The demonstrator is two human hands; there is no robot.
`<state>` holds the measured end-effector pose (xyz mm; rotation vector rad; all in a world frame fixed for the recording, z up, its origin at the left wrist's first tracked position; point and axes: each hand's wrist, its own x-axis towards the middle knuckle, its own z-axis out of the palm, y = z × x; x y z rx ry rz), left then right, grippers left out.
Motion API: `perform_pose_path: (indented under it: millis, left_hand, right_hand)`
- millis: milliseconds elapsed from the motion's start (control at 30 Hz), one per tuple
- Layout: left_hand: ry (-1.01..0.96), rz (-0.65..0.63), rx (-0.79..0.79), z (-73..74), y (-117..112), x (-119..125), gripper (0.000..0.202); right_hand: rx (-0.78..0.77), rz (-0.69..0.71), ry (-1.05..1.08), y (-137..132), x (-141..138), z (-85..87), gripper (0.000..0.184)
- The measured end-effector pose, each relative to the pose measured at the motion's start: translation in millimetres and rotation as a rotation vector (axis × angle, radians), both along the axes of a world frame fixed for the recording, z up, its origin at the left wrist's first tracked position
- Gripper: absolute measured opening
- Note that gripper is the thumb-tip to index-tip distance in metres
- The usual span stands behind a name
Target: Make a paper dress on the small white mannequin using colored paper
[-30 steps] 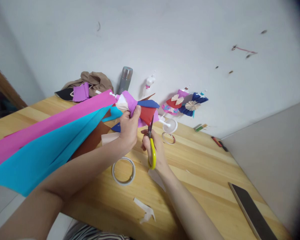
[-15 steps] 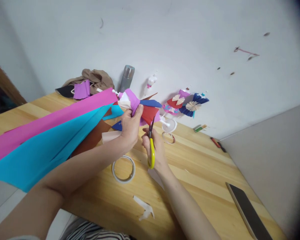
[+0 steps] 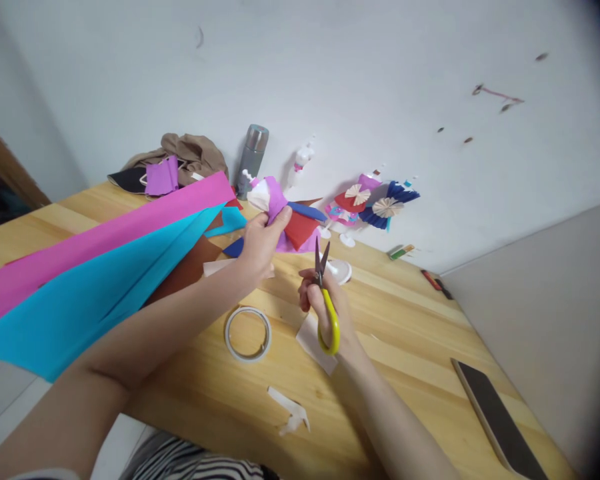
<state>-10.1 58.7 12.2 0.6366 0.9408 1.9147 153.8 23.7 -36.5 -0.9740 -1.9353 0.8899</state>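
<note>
My left hand is closed around the waist of a small mannequin, tilted on its side, in a crepe-paper dress. Its top is purple and cream; a red paper panel and a blue paper strip fan out toward the right. Yellow-handled scissors are in my right hand, blades parted and pointing up, just below and right of the red panel without touching it. The mannequin's white round base shows behind my right hand.
Pink and turquoise paper spread across the left. A tape roll and white scraps lie in front. Dressed mannequins, a bare mannequin and a grey flask stand by the wall. A dark tablet-like slab lies right.
The scissors have moved down and right, away from the red panel's edge, and their blades have spread wider. The mannequin in my left hand has shifted slightly right.
</note>
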Motion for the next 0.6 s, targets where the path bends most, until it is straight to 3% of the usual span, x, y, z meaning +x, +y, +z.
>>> perform_pose_path:
  millis: [133, 233, 300, 400, 467, 600]
  left_hand:
    - [0.103, -0.278, -0.015, 18.2, -2, -16, 0.023]
    - [0.339, -0.311, -0.046, 39.0, -11, -31, 0.019]
    - [0.541, -0.322, -0.101, 52.6, -20, -39, 0.020]
    - [0.689, -0.389, -0.198, 65.7, -31, -45, 0.025]
    - [0.753, -0.496, -0.248, 67.7, -34, -46, 0.027]
    - [0.670, -0.768, -0.249, 60.8, -29, -44, 0.027]
  right_hand:
    - [-0.164, 0.173, 0.049, -13, 29, 15.9, 0.039]
    - [-0.305, 0.406, -0.033, -23, 57, 45.9, 0.042]
    - [-0.247, 0.461, -0.159, -25, 73, 69.4, 0.047]
    - [-0.186, 0.595, -0.401, -17, 83, 95.2, 0.041]
    - [-0.189, 0.652, -0.445, -5, 82, 99.6, 0.037]
    - [-0.317, 0.746, -0.428, 18, 78, 87.2, 0.047]
